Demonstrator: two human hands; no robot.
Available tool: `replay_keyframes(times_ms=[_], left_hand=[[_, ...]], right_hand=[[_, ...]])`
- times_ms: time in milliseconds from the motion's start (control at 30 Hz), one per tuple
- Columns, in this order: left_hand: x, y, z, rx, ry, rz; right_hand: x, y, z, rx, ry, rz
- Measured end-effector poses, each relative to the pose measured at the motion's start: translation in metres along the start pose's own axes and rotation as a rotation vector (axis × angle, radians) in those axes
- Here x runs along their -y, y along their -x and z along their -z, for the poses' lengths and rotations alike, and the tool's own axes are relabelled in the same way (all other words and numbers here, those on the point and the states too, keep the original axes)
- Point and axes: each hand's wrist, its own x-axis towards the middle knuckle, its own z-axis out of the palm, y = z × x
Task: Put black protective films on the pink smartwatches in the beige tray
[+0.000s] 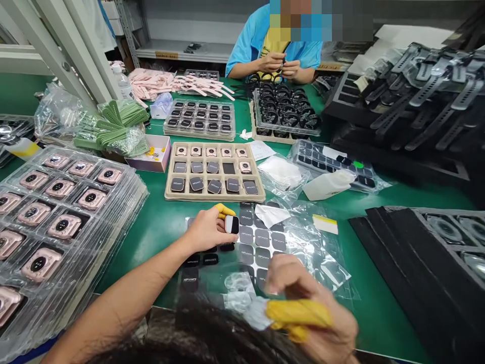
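Observation:
My left hand (208,228), a yellow cot on a finger, grips a square watch case (232,225) with its dark glass face turned up. Close to the camera, my right hand (310,308) is smeared by motion and wears yellow finger cots. A pale, crumpled wad (256,312), perhaps a cloth, sits at its fingertips. Beneath both hands lies a sheet of dark square stickers (262,237) with clear film around it. Beyond is a beige tray (214,198), holding pink watch cases and cases covered by dark squares.
Stacked clear trays (131,202) of pink watches fill the left. Green straps (113,126) lie behind them. A white bottle (329,184) and a white cloth (272,215) lie mid-table. Dark foam trays (394,263) stand right. Across the table, a co-worker (250,43) handles a black strap.

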Motion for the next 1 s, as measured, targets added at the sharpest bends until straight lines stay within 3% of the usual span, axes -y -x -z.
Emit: replay_keyframes(times_ms=[67,167,267,467,1000], left_hand=[[0.000,-0.001,0.000,-0.012,0.005,0.000],[0.000,-0.001,-0.001,-0.023,0.002,0.019],[-0.001,-0.001,-0.003,-0.044,-0.041,0.037],[-0.003,-0.002,-0.006,-0.052,-0.162,0.032],[-0.009,-0.001,-0.007,-0.068,-0.244,0.049]], right_hand=[[-0.008,-0.022,0.010,-0.018,-0.335,-0.240],[-0.035,-0.063,0.006,-0.061,-0.429,-0.673],[-0.058,-0.085,-0.010,-0.047,-0.534,-0.842],[-0.064,-0.078,-0.029,-0.065,-0.640,-0.917],[-0.072,-0.074,-0.035,-0.068,-0.623,-0.896]])
